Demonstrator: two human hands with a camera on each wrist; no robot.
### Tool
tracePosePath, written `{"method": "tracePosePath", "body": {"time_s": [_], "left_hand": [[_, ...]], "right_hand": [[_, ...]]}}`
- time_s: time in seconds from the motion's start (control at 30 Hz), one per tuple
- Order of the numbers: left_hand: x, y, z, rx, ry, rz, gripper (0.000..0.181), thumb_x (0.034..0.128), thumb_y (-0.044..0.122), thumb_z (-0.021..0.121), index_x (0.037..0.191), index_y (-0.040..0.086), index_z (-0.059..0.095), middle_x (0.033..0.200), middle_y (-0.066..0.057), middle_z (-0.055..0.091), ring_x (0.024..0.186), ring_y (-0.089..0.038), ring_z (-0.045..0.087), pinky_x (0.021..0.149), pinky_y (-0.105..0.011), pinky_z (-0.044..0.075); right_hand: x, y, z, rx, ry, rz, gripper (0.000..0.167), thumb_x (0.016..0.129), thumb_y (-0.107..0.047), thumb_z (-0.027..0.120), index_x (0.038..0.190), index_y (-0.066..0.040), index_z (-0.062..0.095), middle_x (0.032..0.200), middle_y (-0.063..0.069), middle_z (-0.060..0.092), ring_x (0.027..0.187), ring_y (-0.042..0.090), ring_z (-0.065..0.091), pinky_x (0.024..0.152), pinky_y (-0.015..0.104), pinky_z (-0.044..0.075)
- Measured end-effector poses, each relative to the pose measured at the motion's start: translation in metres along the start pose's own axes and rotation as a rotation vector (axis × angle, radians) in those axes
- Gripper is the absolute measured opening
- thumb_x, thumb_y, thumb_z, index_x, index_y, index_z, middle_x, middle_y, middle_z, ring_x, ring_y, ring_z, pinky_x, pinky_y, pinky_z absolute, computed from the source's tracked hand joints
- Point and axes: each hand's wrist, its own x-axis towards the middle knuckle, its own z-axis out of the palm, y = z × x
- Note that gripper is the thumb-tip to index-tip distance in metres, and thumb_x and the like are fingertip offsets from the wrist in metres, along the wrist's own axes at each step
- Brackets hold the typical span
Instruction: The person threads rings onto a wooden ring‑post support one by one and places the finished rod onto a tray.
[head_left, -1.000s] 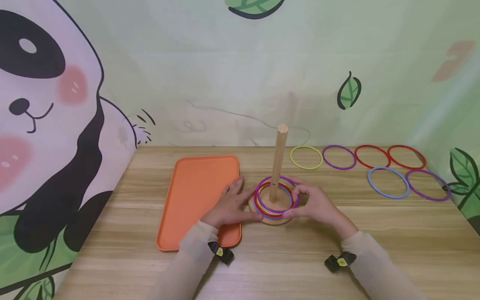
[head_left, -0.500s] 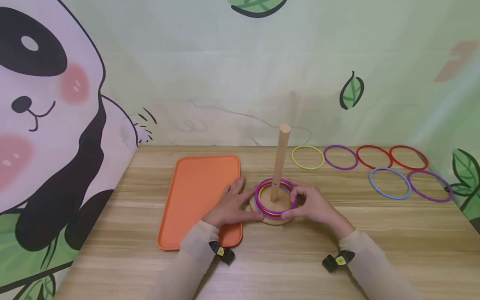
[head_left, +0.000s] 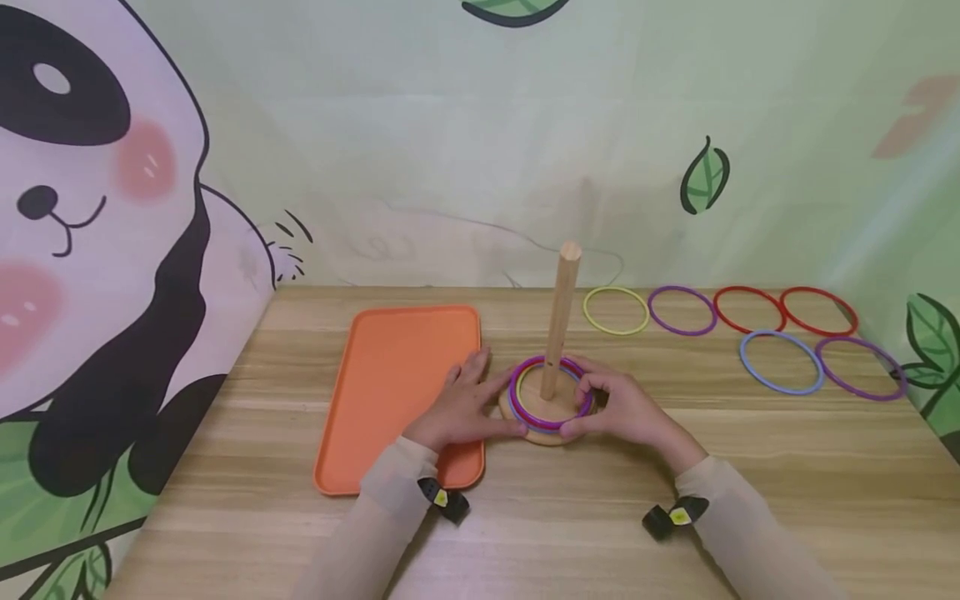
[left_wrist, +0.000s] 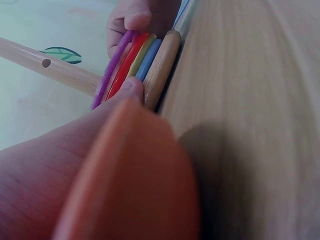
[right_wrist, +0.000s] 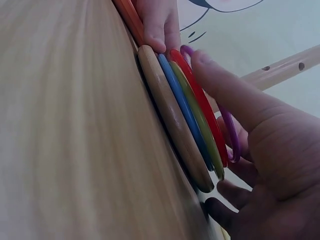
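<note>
Counts four rings (right_wrist: 206, 109) around one peg stand (head_left: 560, 317), six loose rings (head_left: 742, 353), one tray (head_left: 397, 375), one table (head_left: 555, 517), one left hand (head_left: 457, 414), one right hand (head_left: 626, 408), two wrist cameras (head_left: 453, 507).

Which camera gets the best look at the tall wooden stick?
The head view: it shows the wooden stick whole, from round base to tip. The left wrist view shows a piece with one hole; the right wrist view, a piece with two holes, partly behind the right hand. Both run off the picture.
</note>
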Motion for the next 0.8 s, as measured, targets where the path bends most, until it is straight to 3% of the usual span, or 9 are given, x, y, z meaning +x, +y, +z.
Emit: {"method": "tracePosePath", "body": {"time_s": [0.13, 0.2, 0.33, 0.47, 0.63, 0.8], "left_hand": [[-0.001, 0.001, 0.0, -0.019, -0.009, -0.01, 0.098, 0.0861, 0.07, 0.074, 0.167, 0.032, 0.033, 0.176, -0.018, -0.005, 0.162, -0.035, -0.004, 0.13, -0.051, -0.004], [-0.001, 0.001, 0.0, -0.021, -0.012, -0.012, 0.099, 0.0862, 0.07, 0.074, 0.167, 0.031, 0.033, 0.176, -0.018, -0.005, 0.162, -0.034, -0.005, 0.13, -0.051, -0.004], [0.0, 0.0, 0.0, -0.013, -0.008, -0.007, 0.099, 0.0863, 0.07, 0.074, 0.167, 0.03, 0.033, 0.176, -0.019, -0.005, 0.162, -0.035, -0.004, 0.13, -0.051, -0.004], [0.0, -0.003, 0.0, -0.012, -0.006, -0.01, 0.099, 0.086, 0.07, 0.074, 0.167, 0.03, 0.034, 0.176, -0.018, -0.005, 0.162, -0.035, -0.005, 0.13, -0.051, -0.004], [0.0, -0.003, -0.001, -0.033, -0.006, 0.0, 0.098, 0.0858, 0.069, 0.075, 0.166, 0.03, 0.035, 0.176, -0.019, -0.005, 0.162, -0.036, -0.005, 0.13, -0.051, -0.004], [0.0, -0.001, -0.001, -0.025, -0.012, 0.004, 0.098, 0.0861, 0.068, 0.076, 0.166, 0.03, 0.034, 0.176, -0.019, -0.005, 0.162, -0.036, -0.004, 0.13, -0.051, -0.004]], "right_hand": [[-0.001, 0.0, 0.001, -0.01, -0.025, -0.006, 0.045, 0.07, -0.022, 0.101, 0.097, -0.01, 0.067, 0.162, 0.022, 0.045, 0.151, 0.043, 0.039, 0.125, 0.051, 0.028], [-0.002, -0.001, 0.002, -0.014, -0.033, -0.002, 0.051, 0.071, -0.022, 0.1, 0.107, -0.008, 0.067, 0.163, 0.024, 0.041, 0.152, 0.046, 0.035, 0.125, 0.057, 0.025], [-0.003, -0.002, 0.002, -0.023, -0.037, 0.011, 0.068, 0.073, -0.023, 0.099, 0.128, -0.005, 0.064, 0.166, 0.029, 0.033, 0.154, 0.049, 0.028, 0.126, 0.061, 0.02], [-0.003, -0.001, 0.0, 0.008, -0.018, 0.029, 0.073, 0.081, -0.019, 0.094, 0.141, -0.001, 0.057, 0.166, 0.032, 0.031, 0.151, 0.051, 0.033, 0.124, 0.061, 0.026], [-0.003, 0.01, -0.011, 0.053, 0.152, 0.1, 0.057, 0.097, -0.013, 0.079, 0.144, 0.006, 0.053, 0.155, 0.031, 0.047, 0.14, 0.051, 0.05, 0.116, 0.06, 0.04], [-0.006, 0.026, -0.034, -0.069, 0.327, 0.221, 0.057, 0.104, -0.028, 0.07, 0.147, 0.004, 0.052, 0.155, 0.031, 0.047, 0.146, 0.049, 0.042, 0.12, 0.062, 0.033]]}}
